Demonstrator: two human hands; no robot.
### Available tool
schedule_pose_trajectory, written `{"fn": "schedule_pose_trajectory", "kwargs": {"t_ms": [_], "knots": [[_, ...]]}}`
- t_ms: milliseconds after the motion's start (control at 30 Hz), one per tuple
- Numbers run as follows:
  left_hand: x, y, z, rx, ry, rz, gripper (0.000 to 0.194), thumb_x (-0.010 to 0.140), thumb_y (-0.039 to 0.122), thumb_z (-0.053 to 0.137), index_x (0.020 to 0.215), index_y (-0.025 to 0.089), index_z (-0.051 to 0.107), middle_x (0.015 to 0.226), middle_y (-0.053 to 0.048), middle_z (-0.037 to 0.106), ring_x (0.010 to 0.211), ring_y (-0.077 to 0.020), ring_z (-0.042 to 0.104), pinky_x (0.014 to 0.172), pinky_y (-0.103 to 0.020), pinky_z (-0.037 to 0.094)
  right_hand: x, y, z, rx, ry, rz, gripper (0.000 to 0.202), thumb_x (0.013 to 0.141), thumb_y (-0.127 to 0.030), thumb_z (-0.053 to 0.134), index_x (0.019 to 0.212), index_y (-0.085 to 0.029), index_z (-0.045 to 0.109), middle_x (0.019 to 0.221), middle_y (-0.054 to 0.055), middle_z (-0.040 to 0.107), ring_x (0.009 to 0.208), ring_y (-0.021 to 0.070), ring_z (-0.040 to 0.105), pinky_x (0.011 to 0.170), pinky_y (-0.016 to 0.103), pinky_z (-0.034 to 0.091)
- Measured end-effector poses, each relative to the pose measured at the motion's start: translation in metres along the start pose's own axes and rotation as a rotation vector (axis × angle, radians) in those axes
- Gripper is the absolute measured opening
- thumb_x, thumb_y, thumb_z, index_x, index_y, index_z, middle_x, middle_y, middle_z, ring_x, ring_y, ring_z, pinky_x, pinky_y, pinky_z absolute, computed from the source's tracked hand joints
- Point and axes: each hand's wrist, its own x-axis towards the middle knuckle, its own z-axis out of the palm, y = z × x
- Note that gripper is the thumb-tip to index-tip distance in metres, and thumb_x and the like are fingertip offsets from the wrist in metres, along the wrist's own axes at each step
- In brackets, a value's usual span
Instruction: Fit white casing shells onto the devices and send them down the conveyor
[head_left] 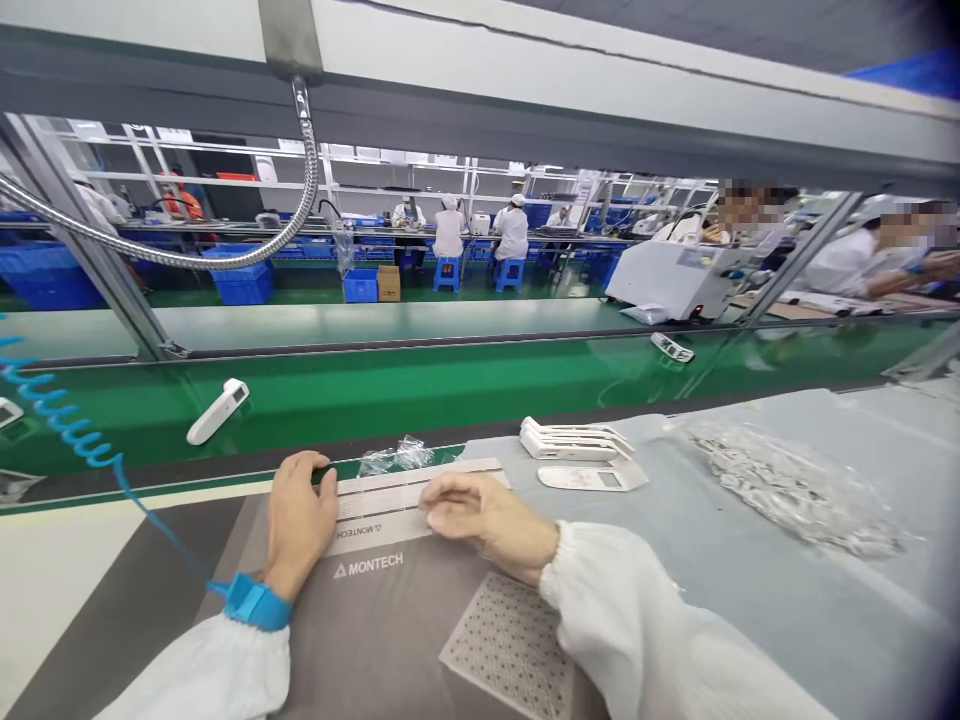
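A grey mat [360, 640] printed MONTECH lies in front of me, with a paler printed strip [390, 497] along its far edge. My left hand [300, 515] rests at that strip's left end, fingers bent, thumb apart from them, nothing visible between. Over the strip's right part, my right hand [487, 520] has its fingers curled towards the thumb; anything inside is hidden. Crumpled clear plastic [405, 455] lies beyond the hands. Right of them are several stacked white plastic shells [574, 440] and a flat white shell with a window [581, 478].
A clear bag of small grey-white parts [795, 490] lies at right. The green conveyor [420, 385] carries a white handheld device [217, 411] and a white shell [672, 347]. A blue coiled cord [67, 420] runs to my left wristband. A white machine [675, 280] and co-workers are beyond.
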Motion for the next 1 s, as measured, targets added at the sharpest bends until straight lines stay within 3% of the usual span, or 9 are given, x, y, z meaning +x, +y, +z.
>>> {"fn": "schedule_pose_trajectory", "kwargs": {"t_ms": [100, 200, 333, 433, 667, 867, 1000], "knots": [[0.000, -0.001, 0.002, 0.008, 0.029, 0.017, 0.019, 0.084, 0.028, 0.047, 0.093, 0.018, 0.059, 0.107, -0.013, 0.063, 0.110, -0.0280, 0.057, 0.101, -0.042, 0.045, 0.017, 0.033, 0.013, 0.269, -0.042, 0.045, 0.048, 0.045, -0.017, 0.094, 0.086, -0.018, 0.070, 0.090, 0.000, 0.068, 0.079, 0.0098, 0.062, 0.080, 0.025, 0.047], [-0.003, 0.003, 0.000, 0.077, 0.054, -0.023, 0.018, 0.086, 0.025, 0.049, 0.096, 0.017, 0.061, 0.114, -0.014, 0.060, 0.114, -0.0300, 0.054, 0.103, -0.045, 0.042, 0.021, 0.049, 0.010, 0.331, -0.011, 0.032, 0.049, 0.047, -0.012, 0.094, 0.090, -0.019, 0.070, 0.091, 0.000, 0.068, 0.081, 0.0083, 0.060, 0.078, 0.021, 0.046], [-0.006, 0.012, -0.004, 0.173, 0.056, -0.184, 0.022, 0.087, 0.026, 0.053, 0.102, 0.015, 0.064, 0.128, -0.016, 0.051, 0.123, -0.0353, 0.046, 0.102, -0.053, 0.040, 0.018, 0.047, 0.005, 0.318, 0.008, 0.019, 0.037, 0.062, -0.022, 0.090, 0.094, -0.019, 0.071, 0.093, 0.001, 0.065, 0.079, 0.0075, 0.057, 0.071, 0.018, 0.045], [-0.007, 0.015, -0.006, 0.166, 0.050, -0.211, 0.021, 0.087, 0.025, 0.055, 0.104, 0.014, 0.064, 0.129, -0.017, 0.048, 0.125, -0.0343, 0.044, 0.104, -0.051, 0.039, 0.016, 0.044, 0.005, 0.282, -0.014, 0.012, 0.028, 0.072, -0.031, 0.084, 0.093, -0.019, 0.071, 0.089, 0.001, 0.063, 0.071, 0.0074, 0.052, 0.062, 0.020, 0.042], [-0.007, 0.012, -0.005, 0.147, 0.046, -0.201, 0.020, 0.088, 0.024, 0.055, 0.103, 0.014, 0.063, 0.127, -0.017, 0.048, 0.124, -0.0338, 0.045, 0.104, -0.051, 0.038, 0.015, 0.043, 0.007, 0.318, 0.021, 0.024, 0.045, 0.052, -0.013, 0.092, 0.092, -0.021, 0.072, 0.101, 0.001, 0.065, 0.095, 0.0120, 0.061, 0.086, 0.023, 0.045], [-0.006, 0.011, -0.003, 0.140, 0.054, -0.186, 0.019, 0.087, 0.024, 0.055, 0.103, 0.016, 0.063, 0.127, -0.016, 0.049, 0.124, -0.0336, 0.045, 0.103, -0.051, 0.038, 0.016, 0.043, 0.006, 0.286, 0.025, 0.038, 0.030, 0.066, -0.023, 0.087, 0.092, -0.020, 0.072, 0.098, 0.001, 0.065, 0.077, 0.0087, 0.057, 0.074, 0.023, 0.047], [-0.006, 0.011, -0.004, 0.140, 0.054, -0.191, 0.019, 0.087, 0.024, 0.055, 0.102, 0.015, 0.063, 0.127, -0.016, 0.049, 0.125, -0.0338, 0.045, 0.103, -0.051, 0.038, 0.016, 0.043, 0.005, 0.302, 0.013, 0.041, 0.040, 0.058, -0.013, 0.089, 0.093, -0.021, 0.071, 0.100, 0.001, 0.065, 0.091, 0.0119, 0.061, 0.084, 0.024, 0.048]]}}
